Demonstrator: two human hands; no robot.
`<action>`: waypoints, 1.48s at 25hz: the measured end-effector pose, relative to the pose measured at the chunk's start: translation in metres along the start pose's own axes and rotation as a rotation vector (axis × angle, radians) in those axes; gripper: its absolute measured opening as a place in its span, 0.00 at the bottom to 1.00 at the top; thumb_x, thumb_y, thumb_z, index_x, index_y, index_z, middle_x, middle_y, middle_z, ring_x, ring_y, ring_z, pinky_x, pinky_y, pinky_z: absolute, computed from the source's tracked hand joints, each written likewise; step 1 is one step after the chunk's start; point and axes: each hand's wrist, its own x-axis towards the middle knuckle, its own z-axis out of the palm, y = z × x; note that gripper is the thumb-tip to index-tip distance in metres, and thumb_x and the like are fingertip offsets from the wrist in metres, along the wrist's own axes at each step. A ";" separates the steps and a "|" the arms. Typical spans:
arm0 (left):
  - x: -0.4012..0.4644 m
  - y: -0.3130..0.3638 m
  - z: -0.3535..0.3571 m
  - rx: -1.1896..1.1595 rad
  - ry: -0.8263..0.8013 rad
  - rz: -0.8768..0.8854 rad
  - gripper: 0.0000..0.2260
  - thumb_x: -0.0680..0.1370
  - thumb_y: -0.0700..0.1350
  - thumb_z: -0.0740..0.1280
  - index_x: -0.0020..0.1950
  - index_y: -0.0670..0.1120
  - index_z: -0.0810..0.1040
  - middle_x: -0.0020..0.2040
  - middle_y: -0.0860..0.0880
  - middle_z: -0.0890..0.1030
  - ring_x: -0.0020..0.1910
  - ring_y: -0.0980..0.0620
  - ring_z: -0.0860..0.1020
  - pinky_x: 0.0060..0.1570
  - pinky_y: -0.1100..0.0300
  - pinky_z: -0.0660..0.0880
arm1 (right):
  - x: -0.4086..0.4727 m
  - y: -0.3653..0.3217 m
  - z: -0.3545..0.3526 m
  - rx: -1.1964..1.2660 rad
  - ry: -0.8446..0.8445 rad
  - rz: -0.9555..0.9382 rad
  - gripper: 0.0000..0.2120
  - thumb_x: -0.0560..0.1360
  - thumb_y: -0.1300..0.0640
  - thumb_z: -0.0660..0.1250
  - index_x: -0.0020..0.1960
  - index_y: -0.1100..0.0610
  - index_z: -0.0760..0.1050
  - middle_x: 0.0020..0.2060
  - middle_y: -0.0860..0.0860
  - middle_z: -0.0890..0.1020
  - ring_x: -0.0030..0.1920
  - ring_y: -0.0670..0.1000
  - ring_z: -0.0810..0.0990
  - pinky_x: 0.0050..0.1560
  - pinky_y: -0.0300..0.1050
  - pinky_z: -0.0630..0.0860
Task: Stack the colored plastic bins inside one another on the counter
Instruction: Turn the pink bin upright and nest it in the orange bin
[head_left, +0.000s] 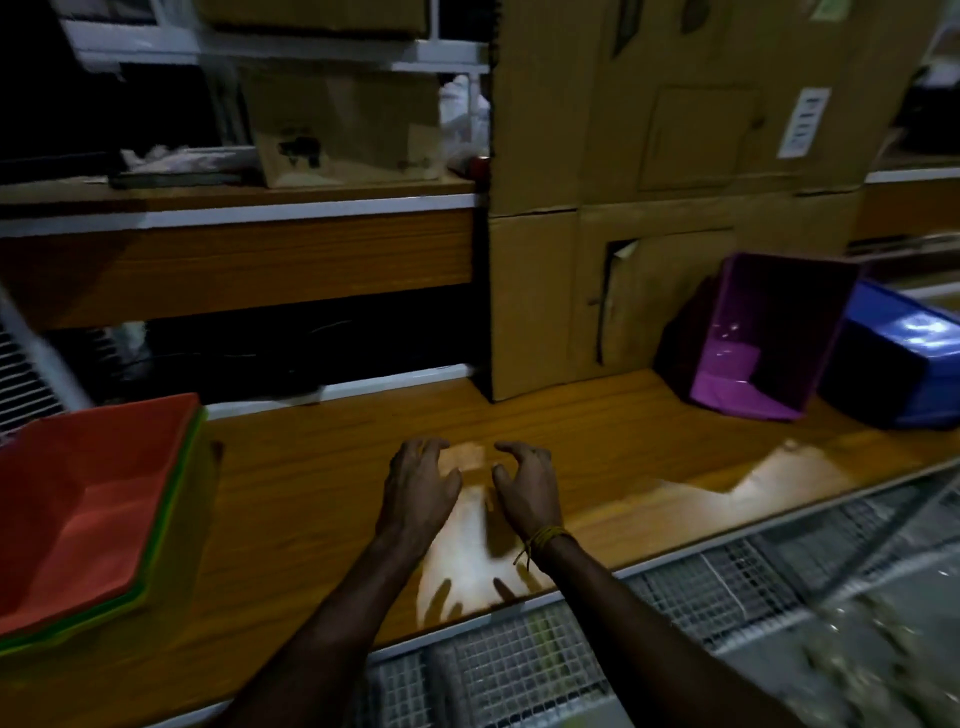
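Note:
An orange bin (88, 499) sits nested in a green bin (171, 514) at the left of the wooden counter (322, 499). A purple bin (763, 338) lies tipped on its side at the right, its opening facing me, leaning by a cardboard box. A blue bin (904, 358) lies tipped just right of it. My left hand (421, 488) and my right hand (530, 488) hover side by side over the middle of the counter, fingers curled apart, holding nothing.
Tall cardboard boxes (649, 208) stand at the back of the counter. A wooden shelf (234, 249) with a smaller box runs behind on the left. Wire mesh (519, 670) lies below the counter's front edge.

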 end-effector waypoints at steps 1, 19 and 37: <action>0.001 0.019 0.017 -0.012 -0.017 0.020 0.18 0.77 0.48 0.67 0.67 0.52 0.73 0.67 0.47 0.71 0.65 0.46 0.70 0.56 0.53 0.74 | 0.006 0.016 -0.017 -0.007 0.015 0.020 0.16 0.79 0.55 0.63 0.66 0.50 0.74 0.67 0.56 0.71 0.66 0.58 0.71 0.62 0.53 0.73; 0.033 0.284 0.222 -0.171 -0.314 0.211 0.25 0.78 0.50 0.66 0.74 0.51 0.64 0.72 0.45 0.67 0.67 0.44 0.68 0.58 0.50 0.72 | 0.086 0.211 -0.252 0.046 0.259 0.224 0.19 0.78 0.56 0.63 0.69 0.52 0.71 0.64 0.58 0.72 0.64 0.60 0.72 0.58 0.49 0.70; 0.310 0.494 0.330 -0.503 -0.112 0.222 0.31 0.78 0.52 0.67 0.78 0.55 0.57 0.76 0.40 0.58 0.72 0.40 0.65 0.57 0.52 0.73 | 0.385 0.248 -0.405 0.065 0.712 0.194 0.26 0.79 0.52 0.64 0.75 0.52 0.64 0.72 0.59 0.63 0.71 0.59 0.68 0.70 0.56 0.68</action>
